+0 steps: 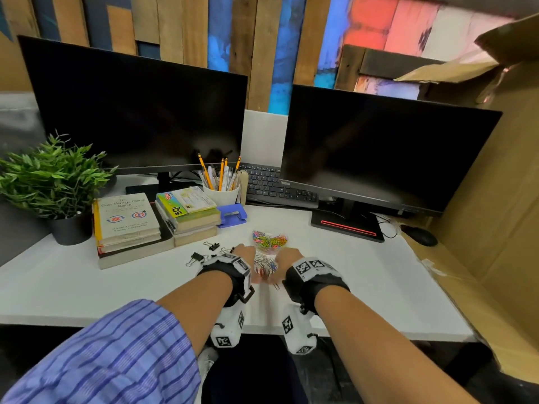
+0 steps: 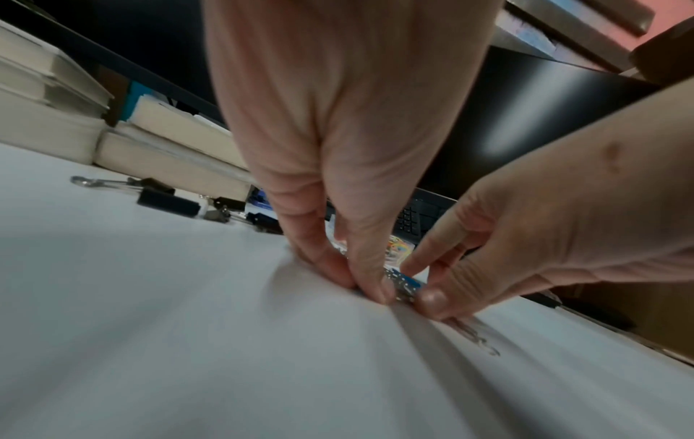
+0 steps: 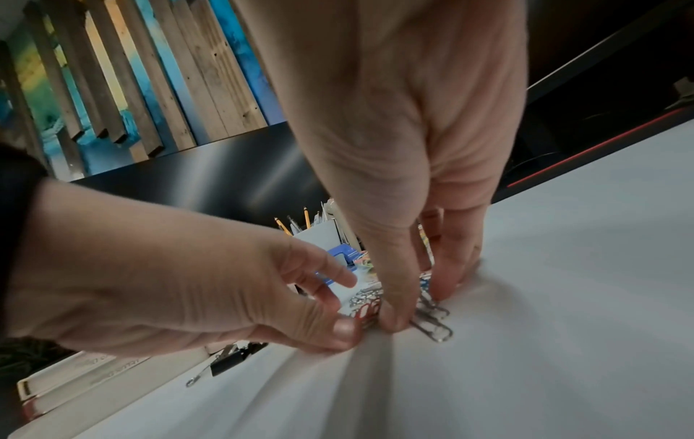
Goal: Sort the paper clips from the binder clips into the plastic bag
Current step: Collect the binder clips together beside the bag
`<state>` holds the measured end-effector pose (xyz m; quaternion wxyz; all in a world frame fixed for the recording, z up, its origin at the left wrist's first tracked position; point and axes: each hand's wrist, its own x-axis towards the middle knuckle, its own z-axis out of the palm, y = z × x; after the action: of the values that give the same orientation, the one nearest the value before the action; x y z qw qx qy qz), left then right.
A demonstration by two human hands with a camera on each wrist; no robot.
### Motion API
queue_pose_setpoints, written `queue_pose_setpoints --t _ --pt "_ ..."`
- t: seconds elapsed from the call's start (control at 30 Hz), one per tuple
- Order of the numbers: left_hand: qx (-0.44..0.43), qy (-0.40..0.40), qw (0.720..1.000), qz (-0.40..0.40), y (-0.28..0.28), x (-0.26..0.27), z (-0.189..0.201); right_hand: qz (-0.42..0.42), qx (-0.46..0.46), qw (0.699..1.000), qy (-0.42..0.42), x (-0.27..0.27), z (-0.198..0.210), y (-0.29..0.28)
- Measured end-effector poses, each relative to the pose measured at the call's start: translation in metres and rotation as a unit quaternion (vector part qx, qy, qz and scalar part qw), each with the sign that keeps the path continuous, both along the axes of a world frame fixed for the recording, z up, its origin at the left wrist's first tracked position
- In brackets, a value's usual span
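A small pile of paper clips (image 1: 264, 265), silver, red and blue, lies on the white desk (image 1: 87, 287) between my two hands. My left hand (image 1: 246, 253) pinches its left side with thumb and fingertips down on the desk (image 2: 360, 282). On the pile's other side my right hand (image 1: 284, 259) does the same; in the right wrist view (image 3: 416, 303) silver clips (image 3: 432, 317) poke out under its thumb. Just beyond the hands lies the clear plastic bag (image 1: 269, 240) with several coloured paper clips inside. Black binder clips (image 1: 211, 245) lie left of my left hand.
Two book stacks (image 1: 128, 225) and a blue hole punch (image 1: 232, 215) sit at the left rear, with a white pencil cup (image 1: 221, 193) behind. Two monitors (image 1: 379, 153), a keyboard (image 1: 271, 185) and a potted plant (image 1: 55, 182) line the back. A cardboard wall (image 1: 495, 199) closes the right side.
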<state>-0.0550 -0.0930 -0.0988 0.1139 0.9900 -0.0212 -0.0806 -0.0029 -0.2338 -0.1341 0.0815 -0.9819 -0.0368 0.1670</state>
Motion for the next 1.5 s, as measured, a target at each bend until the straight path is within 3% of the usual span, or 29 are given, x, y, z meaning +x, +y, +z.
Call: queue_pose_setpoints --t 0.07,0.17,0.4,0.8,1.0,1.1,1.3,1.4,1.5 --pt "0.009 0.020 1.000 -0.008 -0.004 0.001 0.008 0.013 -0.007 1.000 -0.018 0.002 0.003 0.007" --pt "0.002 0.021 0.999 -0.028 -0.008 0.003 0.013 0.034 0.057 0.996 -0.057 -0.038 0.046 0.021" --pt "-0.020 -0.008 0.999 -0.032 -0.009 0.005 0.011 0.035 0.104 0.992 -0.066 -0.041 0.054 0.018" --pt "-0.174 -0.072 0.981 -0.044 -0.007 0.033 0.042 -0.006 0.224 0.973 -0.057 -0.002 0.088 -0.014" --pt "-0.162 -0.091 0.982 -0.029 -0.028 0.067 0.053 -0.052 0.174 0.981 -0.064 0.031 0.094 -0.014" --pt "-0.146 -0.088 0.985 -0.023 -0.035 0.077 0.045 -0.066 0.231 0.970 -0.042 0.043 0.086 -0.016" --pt "-0.142 -0.091 0.985 -0.037 -0.032 0.083 0.042 -0.070 0.248 0.965 -0.053 0.047 0.084 -0.018" --pt "-0.144 -0.096 0.984 -0.044 -0.033 0.084 0.045 -0.044 0.188 0.979 -0.066 0.047 0.084 -0.021" --pt "-0.145 -0.089 0.984 -0.061 -0.031 0.081 0.046 -0.043 0.191 0.977 -0.083 0.046 0.079 -0.021"
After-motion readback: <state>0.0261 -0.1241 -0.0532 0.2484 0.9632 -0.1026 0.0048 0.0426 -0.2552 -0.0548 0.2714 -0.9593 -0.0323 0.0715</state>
